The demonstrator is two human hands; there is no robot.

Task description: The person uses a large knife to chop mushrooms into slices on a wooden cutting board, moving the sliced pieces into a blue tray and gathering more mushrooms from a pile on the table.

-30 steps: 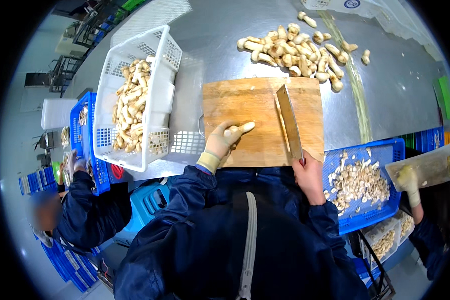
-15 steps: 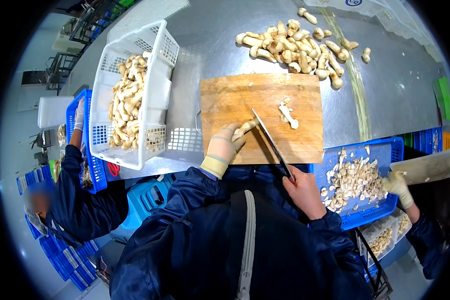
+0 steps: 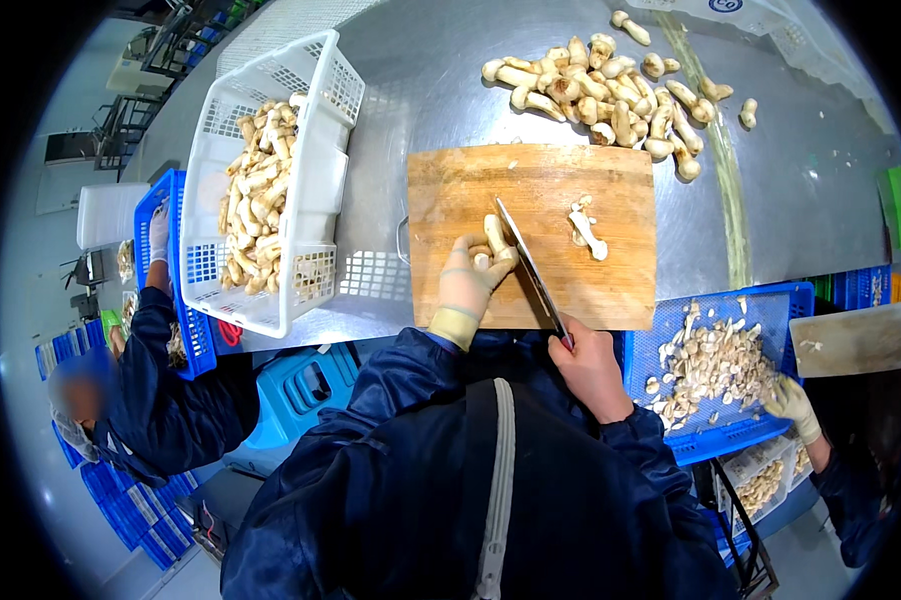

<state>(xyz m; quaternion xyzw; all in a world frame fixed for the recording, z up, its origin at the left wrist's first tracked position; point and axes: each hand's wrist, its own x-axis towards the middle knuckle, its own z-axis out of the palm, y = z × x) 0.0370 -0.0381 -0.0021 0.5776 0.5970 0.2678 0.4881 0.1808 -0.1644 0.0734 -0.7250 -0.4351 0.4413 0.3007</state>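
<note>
My gloved left hand point(image 3: 468, 279) is closed around a mushroom point(image 3: 496, 234) over the front part of the wooden cutting board point(image 3: 551, 175). The mushroom's pale stem points away from me, and a rounded end shows by my fingers. My bare right hand point(image 3: 593, 368) grips the handle of a long knife point(image 3: 531, 268) at the board's front edge. Its blade slants up to the left, close beside the mushroom; whether they touch I cannot tell. Trimmed mushroom pieces point(image 3: 588, 230) lie on the right side of the board.
A pile of whole mushrooms point(image 3: 611, 95) lies on the metal table point(image 3: 791, 180) beyond the board. At left stands a white basket point(image 3: 316, 200) of mushrooms. A blue tray point(image 3: 711, 440) of cut pieces sits at right, with a co-worker's gloved hand point(image 3: 793, 402) by it. Another person point(image 3: 161, 390) works at left.
My left hand has turned the mushroom from slanting toward the blade to pointing away from me, and has shifted slightly right. The knife has moved a little left.
</note>
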